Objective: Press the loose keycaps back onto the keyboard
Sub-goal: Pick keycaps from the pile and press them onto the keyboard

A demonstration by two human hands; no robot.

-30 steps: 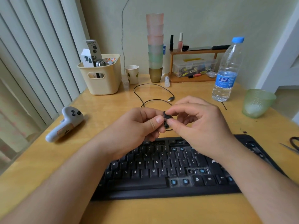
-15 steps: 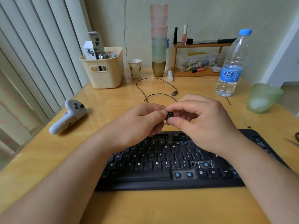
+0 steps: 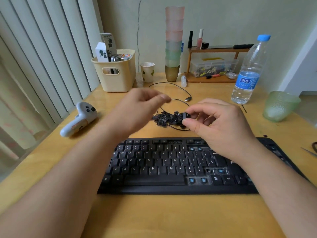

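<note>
At twelve o'clock from the keyboard [image 3: 171,165], just beyond its far edge on the worktop [image 3: 154,212], lies a heap of loose keycaps [image 3: 167,119], partly on top of a thin black cable [image 3: 173,86]. The right hand [image 3: 217,124] hovers above the board's upper right, and its grip is narrow: thumb and forefinger pinch one black keycap [image 3: 185,115], held in the air at the three o'clock edge of the heap. The left hand [image 3: 137,107] is raised at about nine o'clock from the heap, blurred by motion, fingers loosely curled; it seems to hold nothing, though the blur leaves that unsure.

As for progress, most of the letter and number rows look filled. Bare switch sockets with blue stems [image 3: 197,179] show at the board's lower right, beside the space bar; another sits in the white-outlined slot above them, and a couple more in the number row near one o'clock. Further gaps appear on the far right block, partly hidden by the right forearm. The heap holds many caps, so I judge the job well under way but far from finished: the pinched cap has yet to be matched to a socket and pressed home, and the rest of the heap waits after it.
</note>
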